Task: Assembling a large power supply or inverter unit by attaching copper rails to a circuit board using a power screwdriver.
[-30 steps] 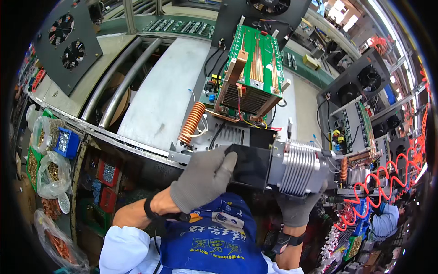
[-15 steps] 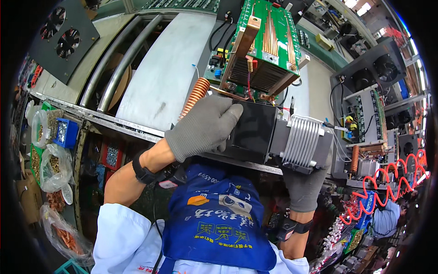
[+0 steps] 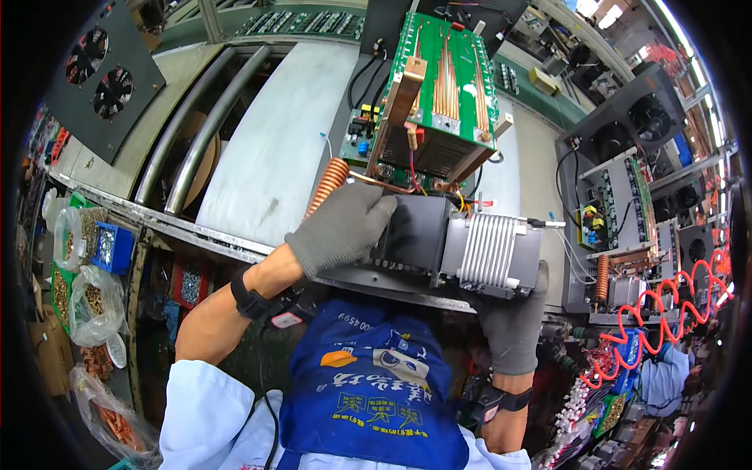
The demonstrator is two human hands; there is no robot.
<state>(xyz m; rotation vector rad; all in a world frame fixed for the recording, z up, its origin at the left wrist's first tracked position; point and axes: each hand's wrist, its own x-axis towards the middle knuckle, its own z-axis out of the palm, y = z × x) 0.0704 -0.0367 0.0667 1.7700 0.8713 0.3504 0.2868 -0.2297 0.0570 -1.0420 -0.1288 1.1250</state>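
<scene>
My left hand [image 3: 342, 229], in a grey glove, is closed on the left end of a black rectangular block [image 3: 419, 229], its thumb along the top. Against the block's right side sits a block wound with thick silver coils [image 3: 489, 251]; whether the two are joined I cannot tell. My right hand [image 3: 513, 325], gloved too, holds that coiled block at its right and near side, most fingers hidden beneath. Just beyond stands a green circuit board [image 3: 450, 70] on a finned heat sink [image 3: 423, 149]. A copper coil [image 3: 327, 188] rises beside my left fingers.
A white board [image 3: 262, 149] and two metal rollers [image 3: 205, 133] lie to the left. Bins and bags of small parts, including a blue bin [image 3: 113, 249], stand far left. At right are a similar open unit [image 3: 615, 207] and a red coiled hose [image 3: 666, 305].
Both hands have shifted slightly left with the blocks. The black and coiled blocks, tilted before, now lie more level. The whole view has drifted a little.
</scene>
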